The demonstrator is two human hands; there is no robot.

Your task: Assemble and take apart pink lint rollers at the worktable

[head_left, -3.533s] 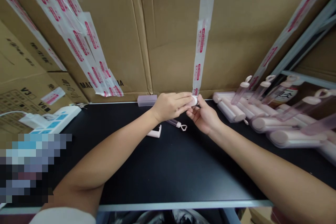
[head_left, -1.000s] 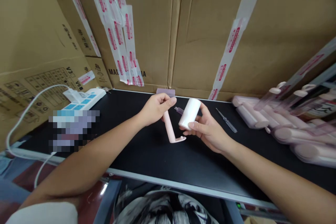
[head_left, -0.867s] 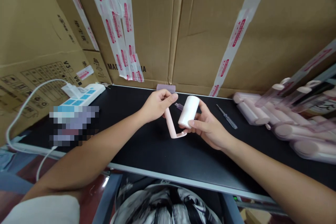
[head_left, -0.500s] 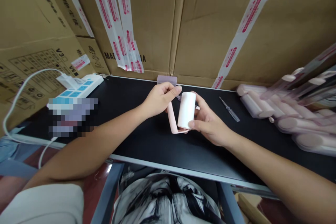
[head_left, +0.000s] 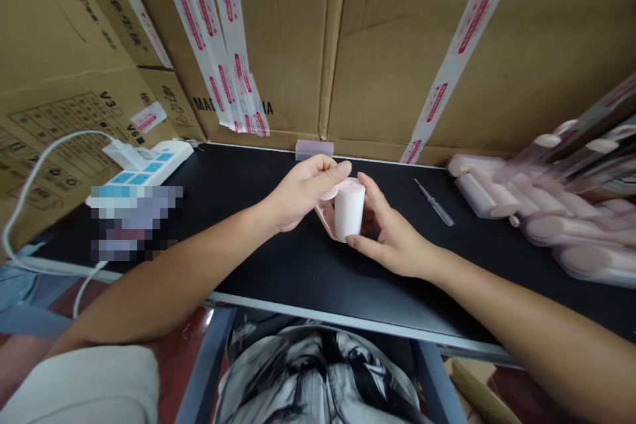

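Observation:
Over the middle of the black table (head_left: 298, 271), my right hand (head_left: 387, 232) wraps round a white paper roll (head_left: 349, 212) held upright. My left hand (head_left: 303, 192) pinches the top of a pink plastic roller frame (head_left: 325, 215), which now lies against the roll's left side and over its top end. Both hands meet at the roll, a little above the tabletop. The frame's lower part is mostly hidden behind the roll and my fingers.
A small clear-handled screwdriver (head_left: 436, 203) lies right of my hands. Several finished pink rollers (head_left: 501, 199) are piled at the right. A translucent pink block (head_left: 314, 149) sits by the cardboard boxes (head_left: 387, 46). A white power strip (head_left: 149, 165) with cable lies left.
My hands drew together: the white roll went from beside the pink frame to seated inside it, and the frame's top now covers the roll's end. The view also shifted slightly.

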